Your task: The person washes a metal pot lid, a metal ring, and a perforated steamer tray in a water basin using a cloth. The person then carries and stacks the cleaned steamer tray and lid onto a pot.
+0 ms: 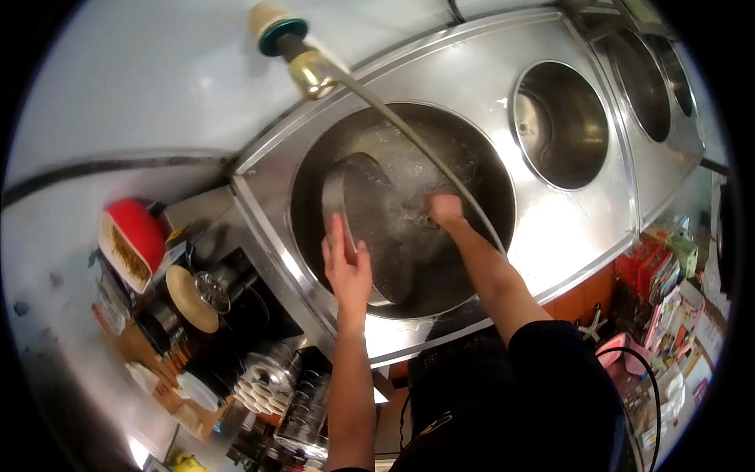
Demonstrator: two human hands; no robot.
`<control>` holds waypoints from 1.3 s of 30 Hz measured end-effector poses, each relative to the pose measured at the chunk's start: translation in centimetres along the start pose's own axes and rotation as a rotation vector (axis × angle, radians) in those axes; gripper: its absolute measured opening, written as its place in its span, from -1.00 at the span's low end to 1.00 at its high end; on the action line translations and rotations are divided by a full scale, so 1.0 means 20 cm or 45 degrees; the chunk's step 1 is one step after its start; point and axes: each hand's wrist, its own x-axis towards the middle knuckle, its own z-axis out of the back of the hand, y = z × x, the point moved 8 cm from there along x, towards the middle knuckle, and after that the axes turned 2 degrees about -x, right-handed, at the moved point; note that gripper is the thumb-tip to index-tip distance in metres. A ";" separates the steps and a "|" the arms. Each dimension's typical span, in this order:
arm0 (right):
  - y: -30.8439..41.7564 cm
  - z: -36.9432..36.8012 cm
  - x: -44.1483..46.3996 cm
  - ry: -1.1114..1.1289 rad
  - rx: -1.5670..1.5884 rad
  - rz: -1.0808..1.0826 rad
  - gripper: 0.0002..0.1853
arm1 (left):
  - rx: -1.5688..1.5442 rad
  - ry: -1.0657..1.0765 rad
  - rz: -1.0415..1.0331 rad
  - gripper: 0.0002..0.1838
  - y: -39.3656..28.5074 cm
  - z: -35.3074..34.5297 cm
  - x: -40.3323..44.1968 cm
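In a large round metal basin (pixel 503 181) sunk in a steel counter, a round metal pan or strainer (pixel 333 191) stands tilted in rippling water. My left hand (pixel 347 271) rests against its near left rim, fingers stretched out and apart. To the right, my right hand (pixel 443 210) is closed at the end of a pale hose (pixel 409 132) or beside it, over splashing water. What its fingers hold is too small to make out.
A second round basin (pixel 561 124) lies to the right, with more beyond. At left are a red container (pixel 135 236), a tan round lid (pixel 192 299) and several metal pots. Baskets and packages (pixel 645 263) stand at lower right.
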 end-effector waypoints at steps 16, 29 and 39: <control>1.28 0.91 -0.94 1.124 2.703 -0.180 -0.39 | 0.159 0.186 0.141 -0.05 0.01 -0.01 0.04; 1.62 1.15 -1.29 -0.490 0.274 1.148 -0.59 | -0.123 0.188 -0.014 -0.34 0.05 -0.17 -0.03; 1.15 0.99 -0.98 -0.037 1.493 0.348 -0.72 | 0.039 0.085 0.246 -0.16 0.05 -0.05 -0.13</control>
